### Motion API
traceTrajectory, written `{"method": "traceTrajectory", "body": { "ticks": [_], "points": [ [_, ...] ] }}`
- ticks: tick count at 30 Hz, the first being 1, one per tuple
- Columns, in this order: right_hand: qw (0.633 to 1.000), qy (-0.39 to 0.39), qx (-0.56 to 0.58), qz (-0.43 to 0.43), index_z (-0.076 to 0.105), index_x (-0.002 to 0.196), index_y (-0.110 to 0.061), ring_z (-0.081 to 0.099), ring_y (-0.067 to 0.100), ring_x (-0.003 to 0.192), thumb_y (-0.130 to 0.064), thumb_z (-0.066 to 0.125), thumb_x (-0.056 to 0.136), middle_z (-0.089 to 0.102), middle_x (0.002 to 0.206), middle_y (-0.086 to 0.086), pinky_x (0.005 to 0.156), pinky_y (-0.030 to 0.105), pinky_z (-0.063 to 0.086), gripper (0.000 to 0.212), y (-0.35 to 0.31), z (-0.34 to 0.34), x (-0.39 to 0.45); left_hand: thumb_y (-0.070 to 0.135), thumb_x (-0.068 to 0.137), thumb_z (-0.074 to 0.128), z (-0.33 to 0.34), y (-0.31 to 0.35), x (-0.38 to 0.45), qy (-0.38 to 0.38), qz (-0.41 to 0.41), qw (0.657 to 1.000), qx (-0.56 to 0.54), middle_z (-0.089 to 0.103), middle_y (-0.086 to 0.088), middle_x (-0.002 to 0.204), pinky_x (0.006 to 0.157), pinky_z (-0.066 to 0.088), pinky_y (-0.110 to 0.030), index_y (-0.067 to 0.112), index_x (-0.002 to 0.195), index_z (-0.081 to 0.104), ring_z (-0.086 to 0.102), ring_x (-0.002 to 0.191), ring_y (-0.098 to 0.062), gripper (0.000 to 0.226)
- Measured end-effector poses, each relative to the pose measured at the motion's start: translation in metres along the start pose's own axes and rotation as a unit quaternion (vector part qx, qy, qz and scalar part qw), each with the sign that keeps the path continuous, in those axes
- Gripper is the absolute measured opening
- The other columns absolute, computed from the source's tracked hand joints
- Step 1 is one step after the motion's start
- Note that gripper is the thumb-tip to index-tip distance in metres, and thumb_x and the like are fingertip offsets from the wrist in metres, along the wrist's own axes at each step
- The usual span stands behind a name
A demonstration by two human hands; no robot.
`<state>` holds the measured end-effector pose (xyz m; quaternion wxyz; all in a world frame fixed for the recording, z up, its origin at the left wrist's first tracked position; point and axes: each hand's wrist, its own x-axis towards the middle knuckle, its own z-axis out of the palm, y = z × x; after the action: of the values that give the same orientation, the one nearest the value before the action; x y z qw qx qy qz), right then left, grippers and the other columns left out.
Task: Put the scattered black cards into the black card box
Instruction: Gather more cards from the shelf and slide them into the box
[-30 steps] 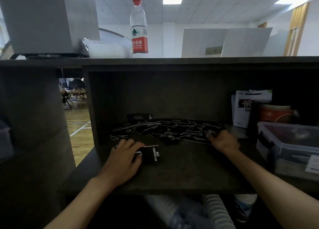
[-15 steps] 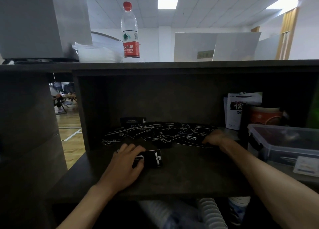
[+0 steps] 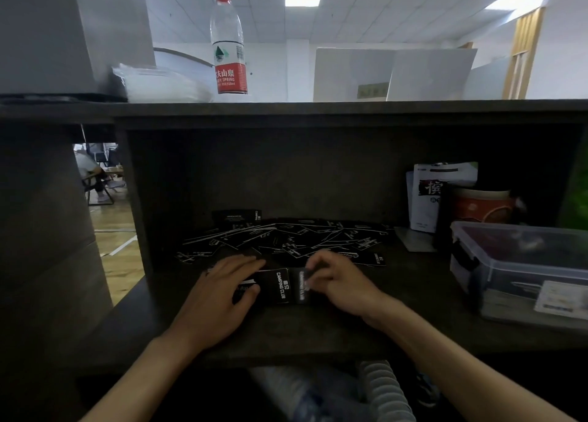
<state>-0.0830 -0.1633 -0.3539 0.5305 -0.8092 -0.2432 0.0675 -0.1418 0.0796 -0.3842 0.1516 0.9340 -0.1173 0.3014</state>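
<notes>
The black card box [image 3: 277,286], printed CAMPING CLUB, lies on the dark shelf [image 3: 318,332] in front of me. My left hand [image 3: 222,297] holds its left end, fingers over the top and thumb on the near side. Just right of the box, my right hand [image 3: 339,281] pinches a black card [image 3: 300,286] held against the box's right end. Behind both hands, several scattered black cards [image 3: 286,238] with white print lie spread across the shelf. A second black box part [image 3: 237,215] stands at the back of the pile.
A clear plastic lidded container [image 3: 521,262] sits at the right, with a white packet [image 3: 429,195] and a red cup [image 3: 480,205] behind it. The shelf's left wall [image 3: 136,205] is close to the cards. On the top board stands a water bottle [image 3: 228,39].
My right hand has left the right side of the card pile and come back to the box's right end with a card. My left hand has stayed on the box.
</notes>
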Motion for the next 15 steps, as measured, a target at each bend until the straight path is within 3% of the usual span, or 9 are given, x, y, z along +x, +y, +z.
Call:
{"method": "traceTrajectory", "body": {
  "ticks": [4,7,9,11,13,15],
  "points": [
    [0.997,-0.05,-0.022,-0.05,0.064,0.1,-0.028,0.062,-0.003,0.074,-0.008,0.058,0.096,0.072,0.083,-0.006,0.066,0.011,0.044,0.021,-0.003,0.007,-0.003,0.042,0.095,0.051,0.001,-0.002,0.0,-0.003,0.009,1.0,0.001,0.046,0.022,0.131,0.104,0.037,-0.031,0.041,0.141,0.045,0.038,0.127,0.0,0.047],
    [0.992,0.022,-0.105,-0.064,0.067,0.101,-0.035,0.062,-0.004,0.091,-0.017,0.057,0.099,0.07,0.1,-0.013,0.081,0.014,0.045,0.021,0.008,-0.023,0.01,0.04,0.094,0.055,0.003,-0.004,-0.001,0.001,0.013,1.0,-0.004,0.043,0.02,0.115,0.094,0.043,-0.028,0.038,0.137,0.048,0.04,0.111,0.0,0.044],
    [0.97,0.125,-0.206,-0.016,0.066,0.108,-0.03,0.059,0.001,0.098,-0.02,0.055,0.099,0.066,0.111,-0.009,0.089,0.021,0.046,0.017,0.023,-0.055,0.025,0.038,0.093,0.057,0.004,-0.004,0.0,0.008,0.017,1.0,-0.01,0.042,0.019,0.111,0.091,0.044,-0.026,0.036,0.131,0.051,0.04,0.107,-0.002,0.038],
    [0.942,0.171,-0.276,0.087,0.064,0.115,-0.022,0.061,0.012,0.098,-0.028,0.058,0.098,0.065,0.113,0.001,0.088,0.031,0.052,0.019,0.04,-0.083,0.038,0.037,0.092,0.058,0.004,-0.002,0.0,0.013,0.021,1.0,-0.009,0.042,0.019,0.107,0.089,0.044,-0.026,0.034,0.123,0.051,0.04,0.103,-0.003,0.031],
    [0.924,0.145,-0.306,0.175,0.063,0.113,-0.018,0.061,0.018,0.096,-0.038,0.064,0.093,0.064,0.109,0.004,0.089,0.036,0.052,0.029,0.051,-0.102,0.048,0.037,0.091,0.059,0.004,-0.002,0.0,0.02,0.025,0.999,-0.011,0.042,0.019,0.104,0.087,0.045,-0.027,0.034,0.115,0.051,0.04,0.101,-0.004,0.025],
    [0.917,0.102,-0.325,0.206,0.064,0.108,-0.015,0.059,0.016,0.093,-0.041,0.069,0.089,0.063,0.108,0.004,0.084,0.031,0.05,0.033,0.053,-0.112,0.056,0.038,0.091,0.058,0.004,-0.003,0.0,0.023,0.025,0.999,-0.015,0.042,0.02,0.101,0.086,0.045,-0.028,0.035,0.109,0.049,0.04,0.098,-0.004,0.021]
  ]
}}
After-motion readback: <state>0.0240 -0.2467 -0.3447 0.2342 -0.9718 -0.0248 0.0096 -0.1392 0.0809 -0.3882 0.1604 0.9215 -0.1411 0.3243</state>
